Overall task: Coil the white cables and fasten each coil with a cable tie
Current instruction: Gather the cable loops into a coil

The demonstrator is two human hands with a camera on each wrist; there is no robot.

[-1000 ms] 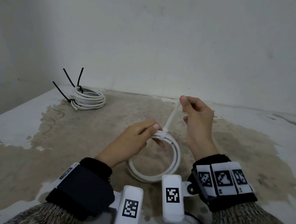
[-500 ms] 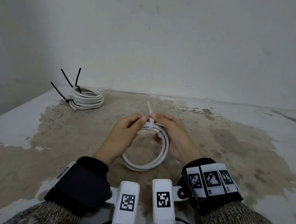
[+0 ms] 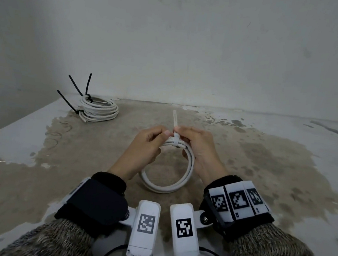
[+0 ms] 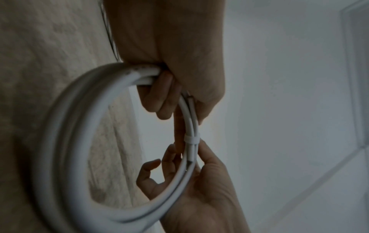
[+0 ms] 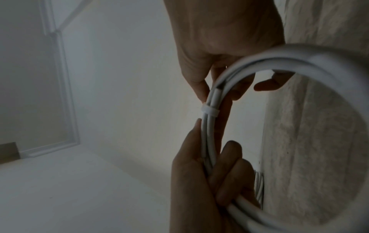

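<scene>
White cable tie cinched round a coil held over the middle of the worktop (image 3: 284,159)

On the stained worktop, a finished coil (image 3: 98,109) with black ties lies near the far left corner. Mid-worktop, the white cable coil (image 3: 166,186) is held by both hands: the left hand (image 3: 143,146) has its fingers curled round the strands, the right hand (image 3: 198,146) pinches them beside the white cable tie (image 3: 175,141), whose tail points up. If the grip slackens, the loops could likely spring loose or the tie slide along them.

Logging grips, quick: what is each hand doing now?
Left hand: grips the coiled white cable.
Right hand: grips the same coil beside its white plastic tie.
</scene>
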